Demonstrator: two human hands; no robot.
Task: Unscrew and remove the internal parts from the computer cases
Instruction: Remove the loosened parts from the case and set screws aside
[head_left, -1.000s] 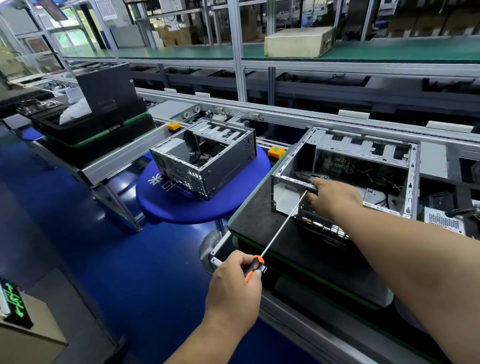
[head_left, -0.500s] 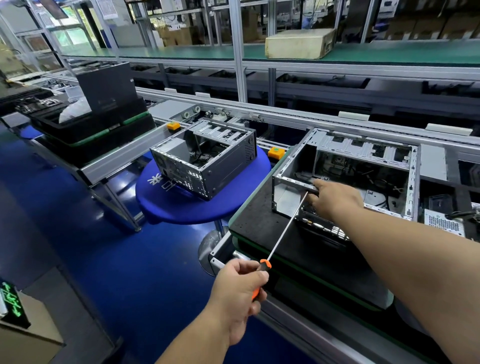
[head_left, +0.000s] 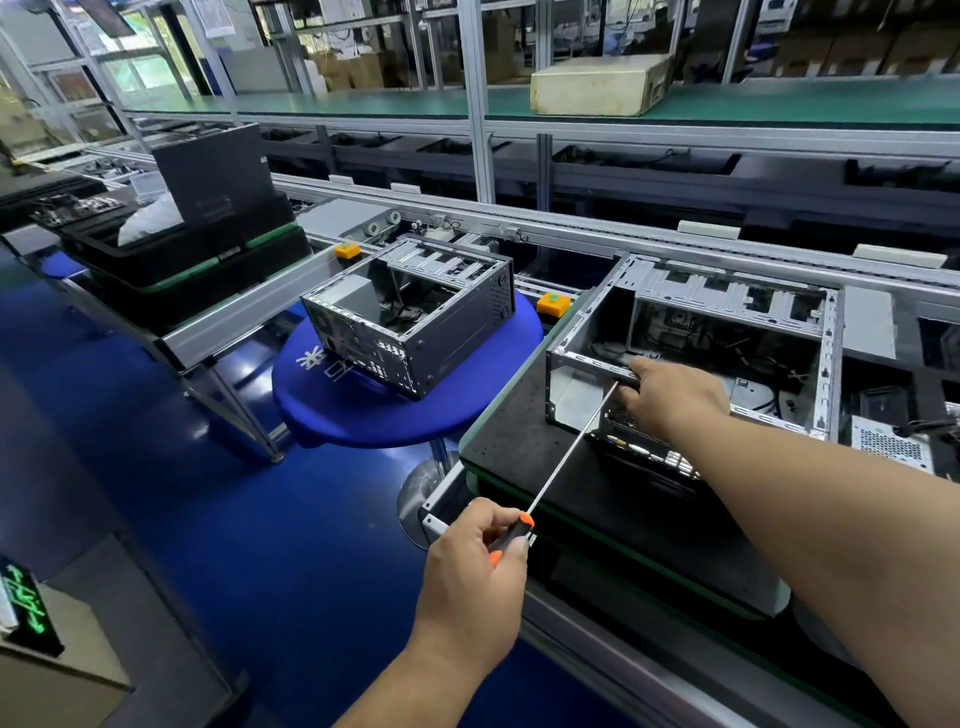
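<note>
Head view: since the earlier frame the left hand (head_left: 475, 566) has rolled the screwdriver (head_left: 558, 467), its fingers now wrapped over the orange-and-black handle. The right hand (head_left: 672, 397) stays put, fingers curled on the frame rail of the near computer case (head_left: 727, 317). This bare, perforated sheet-metal box sits on a black mat (head_left: 524, 447) by the bench's left edge. A second case (head_left: 410, 322) rests on a round blue table (head_left: 374, 421), well apart.

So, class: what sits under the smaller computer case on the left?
The smaller computer case rests on a round blue table with a white printed mark. The case covers the tabletop's middle; its chrome base shows below.
</note>
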